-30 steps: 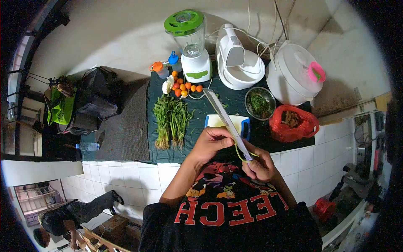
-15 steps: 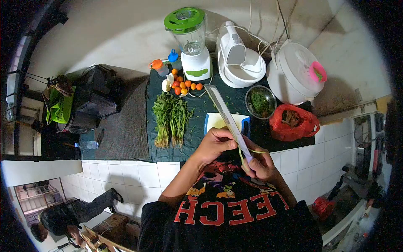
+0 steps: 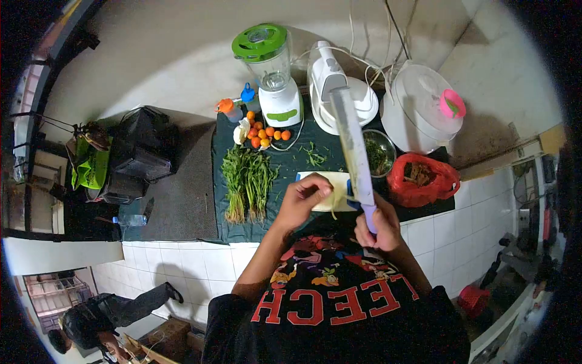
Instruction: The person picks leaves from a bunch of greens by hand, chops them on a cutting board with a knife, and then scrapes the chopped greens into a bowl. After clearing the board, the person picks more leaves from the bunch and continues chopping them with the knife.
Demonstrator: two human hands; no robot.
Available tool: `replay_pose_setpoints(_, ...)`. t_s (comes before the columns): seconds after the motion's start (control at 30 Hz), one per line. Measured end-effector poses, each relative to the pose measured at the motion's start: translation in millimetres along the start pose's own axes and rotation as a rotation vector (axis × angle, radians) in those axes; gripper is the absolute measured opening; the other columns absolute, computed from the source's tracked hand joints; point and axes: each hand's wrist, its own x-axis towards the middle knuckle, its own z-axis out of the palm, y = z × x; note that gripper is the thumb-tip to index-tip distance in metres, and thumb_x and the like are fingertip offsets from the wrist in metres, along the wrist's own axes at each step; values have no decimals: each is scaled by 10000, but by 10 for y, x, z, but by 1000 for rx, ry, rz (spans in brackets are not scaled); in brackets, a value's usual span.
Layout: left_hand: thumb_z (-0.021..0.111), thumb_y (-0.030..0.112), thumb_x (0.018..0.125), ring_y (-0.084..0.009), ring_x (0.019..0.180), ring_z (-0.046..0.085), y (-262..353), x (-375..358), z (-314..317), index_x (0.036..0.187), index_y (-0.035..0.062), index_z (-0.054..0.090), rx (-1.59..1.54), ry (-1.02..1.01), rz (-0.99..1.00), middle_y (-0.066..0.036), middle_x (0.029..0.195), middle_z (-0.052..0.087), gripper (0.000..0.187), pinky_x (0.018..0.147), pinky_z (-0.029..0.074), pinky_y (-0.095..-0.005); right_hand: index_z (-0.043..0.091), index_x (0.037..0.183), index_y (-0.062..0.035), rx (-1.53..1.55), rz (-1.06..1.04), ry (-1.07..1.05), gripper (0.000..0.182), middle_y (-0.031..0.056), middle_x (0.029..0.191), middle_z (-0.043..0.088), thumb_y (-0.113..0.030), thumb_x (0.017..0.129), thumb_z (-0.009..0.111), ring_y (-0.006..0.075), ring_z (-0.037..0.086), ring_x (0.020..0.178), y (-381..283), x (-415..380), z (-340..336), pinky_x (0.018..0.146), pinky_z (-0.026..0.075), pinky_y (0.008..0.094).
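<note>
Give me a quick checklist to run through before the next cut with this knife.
1. Knife gripped firmly: ok, the right hand is closed around its handle.
2. Blade pointed away from the body: ok, it angles up toward the mixer.
3. Left hand out of the blade's path: ok, it is left of the blade, pinching a thin green stem.
4. Cutting board in place: ok, it lies flat on the dark mat, under the hands.
5. Stem resting on the board: cannot tell, the fingers hide it.
6. More greens at hand: ok, a bunch lies left of the board.
</note>
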Motion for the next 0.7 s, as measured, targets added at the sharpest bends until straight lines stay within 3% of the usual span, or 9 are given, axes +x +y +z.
replay_pose_setpoints(0.2,691,183,971,-127,942,668,-803,62,-269,1043,26,693,-44,330,-405,-24,1021,694,172,793,501,-271,354,1555,-171,-144,105,159,519,7,545,417,-336,1076,465,92,355,399,-147,-157,-347,385,294,264)
replay_pose_setpoints(0.27,689,184,973,-137,944,681,-1241,84,-338,1042,25,694,-91,369,-423,-31,1023,696,174,794,516,-276,345,1556,-171,-161,104,190,495,-3,515,369,-333,1094,420,87,317,392,77,-243,-585,380,273,249)
replay_pose_setpoints(0.33,688,185,974,-147,946,694,-1547,134,-366,1042,24,695,-143,409,-439,-38,1026,698,175,795,532,-281,354,1555,-137,-521,51,235,486,-17,527,394,-282,1095,413,75,330,392,231,-323,-732,379,282,247)
replay_pose_setpoints(0.37,688,182,974,-153,933,701,-1664,145,-368,1038,24,697,-144,454,-437,-42,1015,700,171,787,541,-282,353,1559,-110,-399,228,369,494,-28,536,411,-265,1092,403,62,349,396,251,-347,-732,384,295,235)
replay_pose_setpoints(0.47,690,177,975,-171,892,719,-2027,151,-444,1020,19,699,-144,495,-416,-54,984,707,165,749,559,-288,414,1537,-117,-401,280,389,524,-49,614,446,-318,1063,515,52,430,475,572,-568,-913,455,374,239)
replay_pose_setpoints(0.57,702,172,957,-164,887,727,-2019,89,-471,1047,20,718,16,501,-410,-68,971,733,177,747,567,-288,417,1536,-130,-462,345,424,518,-47,589,454,-319,1063,517,51,426,455,904,-757,-1059,434,377,248)
replay_pose_setpoints(0.63,704,125,921,-184,894,736,-1874,2,-483,1102,19,726,462,534,-513,-110,975,756,211,763,578,-308,417,1536,-139,-492,483,470,535,-18,592,495,-349,1057,528,68,451,464,1106,-852,-1107,449,399,274)
replay_pose_setpoints(0.67,704,125,921,-184,894,736,-1867,-41,-518,1102,19,726,456,533,-520,-110,975,756,211,763,578,-308,417,1536,-139,-493,492,473,535,-18,592,495,-349,1057,528,68,451,464,1215,-873,-1136,449,399,274)
replay_pose_setpoints(0.7,691,97,901,-205,895,740,-1942,-114,-589,1119,21,725,604,534,-395,-129,975,759,233,773,578,-314,417,1534,-135,-587,508,485,549,-4,594,511,-370,1052,532,83,462,466,1310,-880,-1122,459,413,291)
